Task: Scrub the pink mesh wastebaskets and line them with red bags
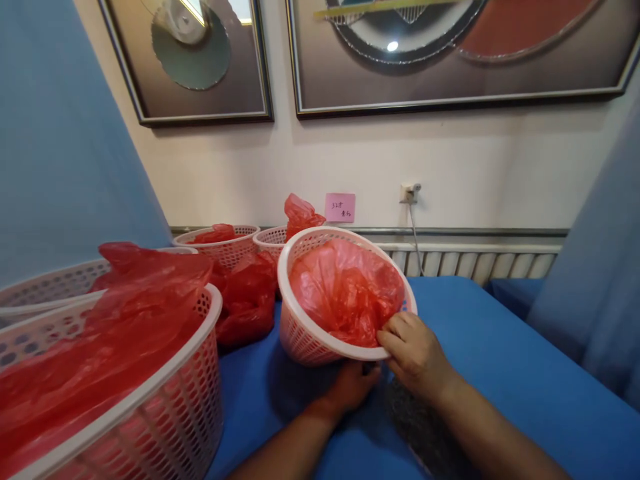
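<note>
A white plastic basket (304, 337) with a perforated wall tilts towards me above the blue tabletop. Inside it lies a crumpled red plastic bag (350, 283). My right hand (413, 347) is closed on the basket's rim at the lower right, thumb on the inner side by the bag. Below that rim is my left hand (355, 383), its fingers curled beside a small dark item that I cannot make out. Part of that hand is in the basket's shadow. A dark, mesh-like bundle (420, 420) lies on the table beneath my right forearm.
A large white basket (170, 400) with red plastic stands at the near left. Behind are more baskets (227, 250) and a red bag (250, 300). The blue table (500, 373) extends right. A radiator (480, 263), a cable (415, 233) and a blue curtain (590, 267) border it.
</note>
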Demonstrator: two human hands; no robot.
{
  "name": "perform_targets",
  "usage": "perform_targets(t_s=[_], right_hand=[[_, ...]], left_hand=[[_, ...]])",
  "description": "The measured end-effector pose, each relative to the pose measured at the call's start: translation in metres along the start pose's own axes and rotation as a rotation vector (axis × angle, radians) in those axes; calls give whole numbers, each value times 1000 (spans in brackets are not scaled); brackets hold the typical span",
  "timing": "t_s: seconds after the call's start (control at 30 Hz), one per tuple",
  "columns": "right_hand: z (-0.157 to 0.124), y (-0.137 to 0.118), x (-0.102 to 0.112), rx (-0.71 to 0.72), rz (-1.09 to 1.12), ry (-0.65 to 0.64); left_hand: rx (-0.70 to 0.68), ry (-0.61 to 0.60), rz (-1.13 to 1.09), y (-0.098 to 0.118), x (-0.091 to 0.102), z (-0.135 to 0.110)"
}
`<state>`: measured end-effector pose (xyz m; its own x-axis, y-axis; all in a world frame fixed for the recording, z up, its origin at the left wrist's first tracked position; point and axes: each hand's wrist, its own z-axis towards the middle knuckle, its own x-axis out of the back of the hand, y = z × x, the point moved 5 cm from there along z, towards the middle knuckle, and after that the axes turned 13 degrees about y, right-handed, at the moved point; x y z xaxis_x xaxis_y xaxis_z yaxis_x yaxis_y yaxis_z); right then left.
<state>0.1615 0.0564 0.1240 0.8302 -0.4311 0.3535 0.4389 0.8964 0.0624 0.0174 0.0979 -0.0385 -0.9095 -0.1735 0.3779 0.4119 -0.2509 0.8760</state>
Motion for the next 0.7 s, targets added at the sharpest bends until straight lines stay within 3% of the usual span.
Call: perform_targets(t_s=[0.1,0.23,0.33,0.4,0.47,0.57,0.7], right_hand=[[-20,6,11,-26,-101,60],[-43,18,11,-64,-338,75],[-58,28,1,-131,-510,-16],[-66,33,-11,-195,-582,-155],[-74,34,-24,-246,-607,-295],[-83,27,-43,-263,-580,-409],[-96,12,-63,-215,-459,-453]], left_hand=[[-45,39,-6,2,2,3],[2,90,-21,-3,7,11],[-64,316,-4,8,25,16],[-211,539,95,27,43,14],[-414,689,231,51,55,7],[-636,631,352,75,52,-3],[-637,459,418,76,32,-6]])
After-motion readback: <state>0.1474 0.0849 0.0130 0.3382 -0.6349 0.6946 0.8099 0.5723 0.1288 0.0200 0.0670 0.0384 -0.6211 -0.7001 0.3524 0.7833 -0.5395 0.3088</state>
